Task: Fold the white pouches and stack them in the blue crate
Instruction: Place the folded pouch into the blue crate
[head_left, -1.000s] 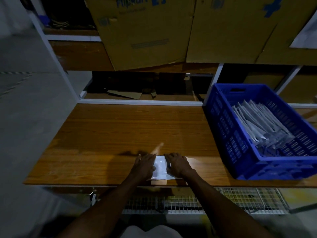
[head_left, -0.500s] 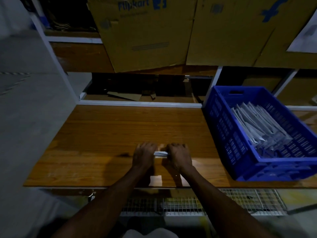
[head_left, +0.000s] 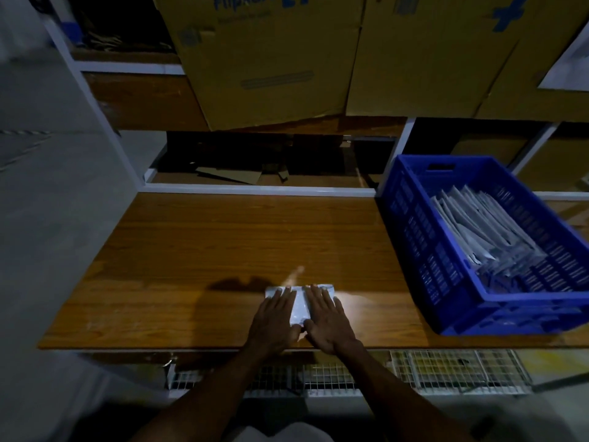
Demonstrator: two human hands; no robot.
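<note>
Left hand [head_left: 276, 315]: grip apart, fingers straight, flat, pressing left half of white pouch [head_left: 299, 306]. Pouch near front edge of counter [head_left: 191, 250], about mid-width, long axis running front to back; only middle strip and far edge show between hands. Right hand [head_left: 325, 317]: grip apart too, flat on right half. Blue crate [head_left: 411, 224] well apart toward right edge, folded pouches [head_left: 478, 231] stacked inside; right hand nearer crate, likely carrier

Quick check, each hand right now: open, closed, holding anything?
Left hand: open, fingers flat, pressing the white pouch on the table.
Right hand: open, flat on the same pouch.
</note>
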